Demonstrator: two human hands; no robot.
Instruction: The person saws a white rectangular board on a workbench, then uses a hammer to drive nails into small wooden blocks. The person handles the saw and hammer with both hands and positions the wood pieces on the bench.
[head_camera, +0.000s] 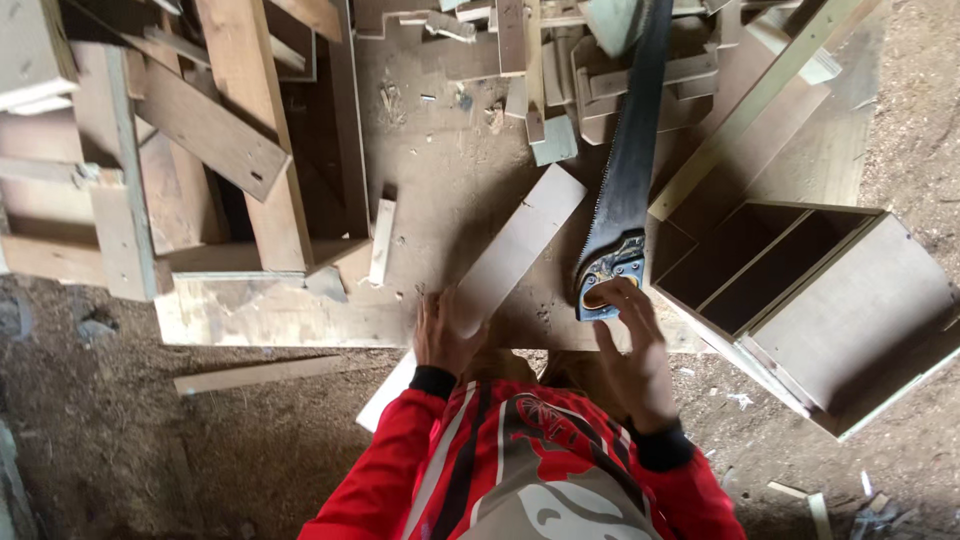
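Observation:
A pale wooden board (515, 245) lies diagonally across a flat plywood sheet (440, 170). My left hand (443, 335) presses flat on the board's near part, fingers spread. To its right lies a hand saw with a dark blade (632, 140), teeth facing the board, and a blue handle (608, 275). My right hand (632, 350) touches that handle with its fingertips; a closed grip on it cannot be made out. Red sleeves with black cuffs cover both arms.
A pile of planks and offcuts (215, 130) fills the left and far side. An open wooden box with a divider (800, 290) stands at the right. A thin strip (255, 375) lies on the dirt floor, with sawdust all around.

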